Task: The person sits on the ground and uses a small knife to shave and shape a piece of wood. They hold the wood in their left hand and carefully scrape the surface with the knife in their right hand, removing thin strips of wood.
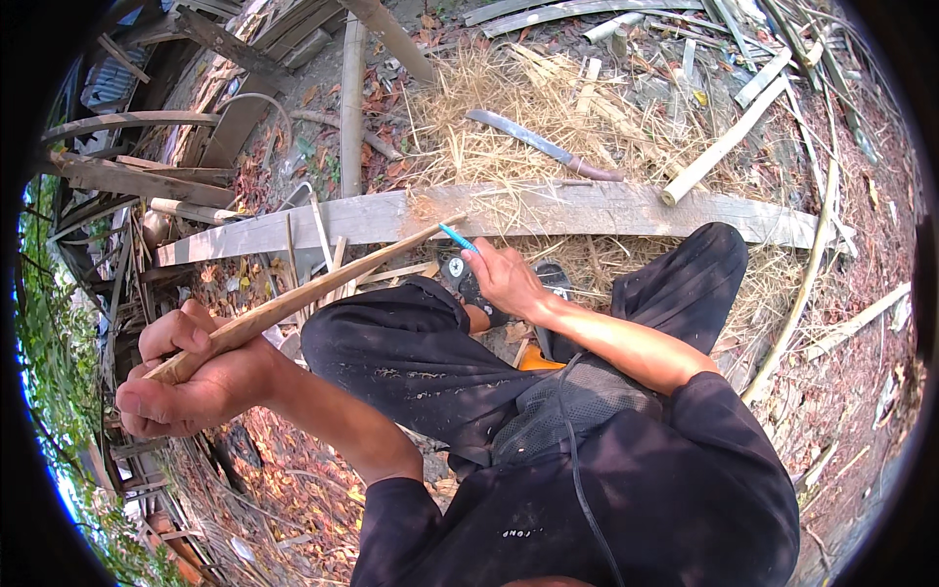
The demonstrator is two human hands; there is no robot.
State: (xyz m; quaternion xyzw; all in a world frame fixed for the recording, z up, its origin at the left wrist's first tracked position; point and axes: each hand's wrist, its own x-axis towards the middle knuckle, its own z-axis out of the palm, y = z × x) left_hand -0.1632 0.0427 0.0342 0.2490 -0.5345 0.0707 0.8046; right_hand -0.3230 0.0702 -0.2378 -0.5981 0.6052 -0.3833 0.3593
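My left hand [210, 382] is closed around the near end of a long, narrow wooden stick [328, 287], at the left of the view. The stick slants up and to the right, and its far tip lies over a grey wooden plank [362, 221]. Close to that tip, my right hand [511, 284] grips a slim bright-blue pen-like thing [458, 238]; its upper end points at the stick. Whether the two touch I cannot tell. My fingers hide the lower part of the blue thing.
Beyond the plank a machete [533, 135] lies on straw [460, 103], its handle toward the plank. A pale pole [724, 142] rests at the right. Weathered boards [147, 183] are heaped at the left. My black-clad knees [386, 342] are bent below the plank.
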